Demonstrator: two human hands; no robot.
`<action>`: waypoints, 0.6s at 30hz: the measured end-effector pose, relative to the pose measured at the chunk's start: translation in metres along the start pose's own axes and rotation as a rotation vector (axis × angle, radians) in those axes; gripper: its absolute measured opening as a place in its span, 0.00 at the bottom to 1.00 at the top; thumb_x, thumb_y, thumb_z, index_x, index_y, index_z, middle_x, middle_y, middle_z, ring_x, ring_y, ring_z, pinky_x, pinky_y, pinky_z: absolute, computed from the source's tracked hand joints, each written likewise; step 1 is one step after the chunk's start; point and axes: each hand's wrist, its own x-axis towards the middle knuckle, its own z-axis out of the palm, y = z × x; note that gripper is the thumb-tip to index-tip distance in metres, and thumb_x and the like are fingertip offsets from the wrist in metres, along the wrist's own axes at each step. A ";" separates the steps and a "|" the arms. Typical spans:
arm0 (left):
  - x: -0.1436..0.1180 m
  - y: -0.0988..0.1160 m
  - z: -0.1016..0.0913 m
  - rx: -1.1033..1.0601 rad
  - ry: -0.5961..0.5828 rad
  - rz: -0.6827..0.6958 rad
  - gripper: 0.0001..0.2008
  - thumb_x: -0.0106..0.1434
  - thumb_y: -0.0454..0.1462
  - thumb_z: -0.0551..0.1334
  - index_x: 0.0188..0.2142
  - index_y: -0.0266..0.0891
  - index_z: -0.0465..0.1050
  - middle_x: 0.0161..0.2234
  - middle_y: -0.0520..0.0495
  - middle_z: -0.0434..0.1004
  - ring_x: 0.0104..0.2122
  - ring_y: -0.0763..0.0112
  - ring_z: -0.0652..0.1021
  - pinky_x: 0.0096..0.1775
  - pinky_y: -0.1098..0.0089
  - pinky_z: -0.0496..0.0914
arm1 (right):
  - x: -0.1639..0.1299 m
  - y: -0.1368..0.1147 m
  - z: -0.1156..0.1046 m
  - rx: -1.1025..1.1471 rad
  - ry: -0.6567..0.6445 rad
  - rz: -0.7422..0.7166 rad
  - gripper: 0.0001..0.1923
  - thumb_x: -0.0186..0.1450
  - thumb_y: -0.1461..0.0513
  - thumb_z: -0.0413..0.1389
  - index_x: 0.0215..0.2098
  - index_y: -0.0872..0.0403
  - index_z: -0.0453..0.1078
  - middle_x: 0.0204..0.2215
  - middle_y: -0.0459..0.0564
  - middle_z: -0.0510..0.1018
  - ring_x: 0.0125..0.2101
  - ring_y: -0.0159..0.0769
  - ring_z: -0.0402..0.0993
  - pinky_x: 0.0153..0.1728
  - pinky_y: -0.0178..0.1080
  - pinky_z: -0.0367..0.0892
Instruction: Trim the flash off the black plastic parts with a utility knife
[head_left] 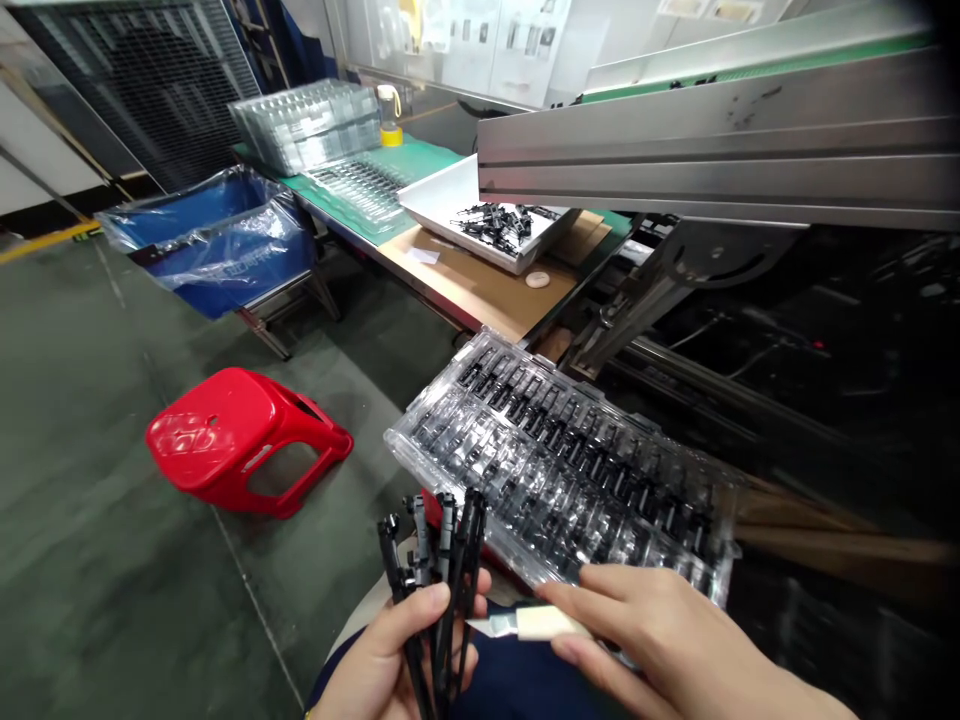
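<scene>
grey floor (90, 520), red stool (240, 440) tipped over

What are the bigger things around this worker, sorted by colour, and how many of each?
Red: 1, the stool tipped on the floor.
Blue: 1, the lined bin.
White: 1, the parts tray on the bench.
Clear: 3, the blister tray near the hands, a flat one and a stack on the bench.
Total: 6
</scene>
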 end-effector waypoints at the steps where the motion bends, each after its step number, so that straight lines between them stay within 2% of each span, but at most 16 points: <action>1: 0.000 0.000 0.000 -0.010 0.011 -0.003 0.10 0.51 0.30 0.55 0.34 0.28 0.69 0.24 0.45 0.73 0.17 0.77 0.71 0.22 0.78 0.68 | 0.001 0.001 0.000 0.001 -0.013 0.002 0.10 0.58 0.59 0.42 0.33 0.50 0.63 0.21 0.44 0.68 0.21 0.27 0.64 0.20 0.29 0.57; 9: 0.000 0.001 0.002 -0.053 0.040 0.012 0.10 0.51 0.30 0.55 0.34 0.28 0.69 0.20 0.45 0.72 0.16 0.78 0.70 0.22 0.78 0.67 | 0.006 0.008 0.003 -0.037 -0.060 0.007 0.12 0.59 0.58 0.40 0.38 0.47 0.60 0.22 0.43 0.66 0.22 0.28 0.63 0.21 0.32 0.54; 18: 0.001 0.000 -0.001 -0.084 0.033 0.009 0.10 0.52 0.31 0.54 0.34 0.27 0.68 0.18 0.45 0.71 0.16 0.77 0.70 0.22 0.78 0.66 | 0.010 0.012 0.009 -0.028 -0.056 -0.025 0.11 0.59 0.58 0.40 0.36 0.49 0.61 0.22 0.44 0.66 0.23 0.28 0.62 0.22 0.32 0.54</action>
